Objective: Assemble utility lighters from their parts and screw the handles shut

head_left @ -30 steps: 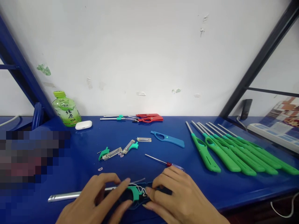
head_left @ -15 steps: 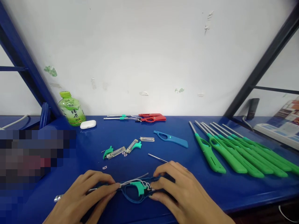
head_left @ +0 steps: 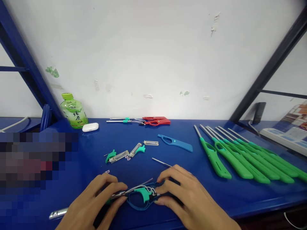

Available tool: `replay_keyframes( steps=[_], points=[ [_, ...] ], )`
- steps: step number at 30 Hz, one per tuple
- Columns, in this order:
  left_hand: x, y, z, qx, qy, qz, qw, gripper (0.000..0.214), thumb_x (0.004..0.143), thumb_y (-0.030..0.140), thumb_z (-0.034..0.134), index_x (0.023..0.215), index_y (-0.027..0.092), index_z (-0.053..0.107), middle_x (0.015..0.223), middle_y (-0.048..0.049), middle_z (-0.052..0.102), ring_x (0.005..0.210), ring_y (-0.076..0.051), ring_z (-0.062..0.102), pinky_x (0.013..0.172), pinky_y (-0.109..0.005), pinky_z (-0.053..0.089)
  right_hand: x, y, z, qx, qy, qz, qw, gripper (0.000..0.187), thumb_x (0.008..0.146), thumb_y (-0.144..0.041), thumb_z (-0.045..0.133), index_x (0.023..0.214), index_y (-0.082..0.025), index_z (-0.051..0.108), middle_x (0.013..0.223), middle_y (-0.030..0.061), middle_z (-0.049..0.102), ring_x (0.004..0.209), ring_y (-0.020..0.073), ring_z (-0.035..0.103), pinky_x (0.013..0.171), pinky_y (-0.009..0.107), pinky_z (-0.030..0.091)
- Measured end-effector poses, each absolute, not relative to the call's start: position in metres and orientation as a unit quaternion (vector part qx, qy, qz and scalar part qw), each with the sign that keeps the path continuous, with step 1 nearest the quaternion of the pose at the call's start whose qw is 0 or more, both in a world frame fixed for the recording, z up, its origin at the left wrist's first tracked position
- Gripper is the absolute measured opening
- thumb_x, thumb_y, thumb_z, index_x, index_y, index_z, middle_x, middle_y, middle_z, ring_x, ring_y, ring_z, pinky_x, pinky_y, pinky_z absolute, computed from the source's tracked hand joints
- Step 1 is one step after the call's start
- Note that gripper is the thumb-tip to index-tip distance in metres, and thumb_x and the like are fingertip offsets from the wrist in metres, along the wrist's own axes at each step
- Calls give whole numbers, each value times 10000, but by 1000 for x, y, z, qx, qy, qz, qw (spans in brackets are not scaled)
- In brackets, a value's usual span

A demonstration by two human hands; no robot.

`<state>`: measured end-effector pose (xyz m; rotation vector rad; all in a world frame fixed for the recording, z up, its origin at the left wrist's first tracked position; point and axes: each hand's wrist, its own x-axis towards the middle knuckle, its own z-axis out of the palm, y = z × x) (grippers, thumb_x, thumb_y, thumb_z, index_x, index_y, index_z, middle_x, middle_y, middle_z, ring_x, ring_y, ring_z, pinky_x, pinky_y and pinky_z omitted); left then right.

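Observation:
Between my two hands lies a blue lighter shell [head_left: 138, 207], opened up, with a looped finger hole. A teal trigger [head_left: 144, 193] and white wires [head_left: 149, 188] sit in it. My left hand [head_left: 96, 199] pinches the neck end, where a metal tube [head_left: 58, 213] runs out to the left under the palm. My right hand [head_left: 184, 196] grips the handle end, thumb and fingers by the wire ends; the handle is mostly hidden under it. Just beyond my right hand a thin metal rod [head_left: 161, 162] lies on the table.
Clear fuel tanks [head_left: 119, 157] and a loose teal trigger [head_left: 141, 149] lie ahead. A blue shell half [head_left: 176, 142] is farther back, near red lighter parts [head_left: 157, 121]. Several green lighters [head_left: 216, 158] lie right. A tea bottle [head_left: 74, 111] and white case [head_left: 90, 127] stand back left.
My left hand has shifted slightly right along the neck, its fingers now more spread around the metal tube. The tube's far end has dropped toward me. My right hand stays nearly in place.

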<state>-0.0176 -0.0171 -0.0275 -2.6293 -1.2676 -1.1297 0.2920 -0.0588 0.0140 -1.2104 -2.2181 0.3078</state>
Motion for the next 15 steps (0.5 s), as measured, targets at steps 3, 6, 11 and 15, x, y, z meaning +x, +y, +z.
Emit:
replay_keyframes(
  steps=[3, 6, 11, 15],
  points=[
    [-18, -17, -31, -844, -402, -353, 47, 375, 1150, 597, 534, 1382, 393, 748, 1283, 10, 764, 1154, -162, 813, 1051, -228, 634, 292, -60, 13, -453, -834, 114, 295, 75, 1115, -346, 717, 1157, -304, 762, 1237, 1, 772, 1157, 230, 747, 1202, 453, 520],
    [-14, -16, -25, -857, -378, -347, 45, 342, 1164, 548, 531, 1351, 391, 770, 1225, 5, 769, 1093, -145, 814, 1011, -202, 644, 292, -60, 12, -456, -834, 109, 292, 81, 1088, -350, 760, 1161, -314, 760, 1245, -4, 775, 1168, 232, 755, 1190, 456, 544],
    [-11, -16, -18, -862, -360, -355, 18, 345, 1169, 517, 526, 1352, 381, 785, 1190, -18, 774, 1010, -149, 817, 906, -174, 659, 293, -60, 14, -465, -834, 99, 279, 230, 1068, -343, 792, 1291, -348, 737, 1325, -10, 784, 1239, 218, 762, 1231, 426, 539],
    [-14, -15, -21, -865, -355, -355, 10, 339, 1172, 504, 526, 1381, 393, 769, 1185, -18, 771, 995, -144, 816, 883, -166, 651, 293, -61, 14, -458, -847, 75, 260, 402, 1092, -380, 760, 1479, -414, 660, 1502, -49, 745, 1371, 206, 722, 1296, 414, 487]
  ],
)
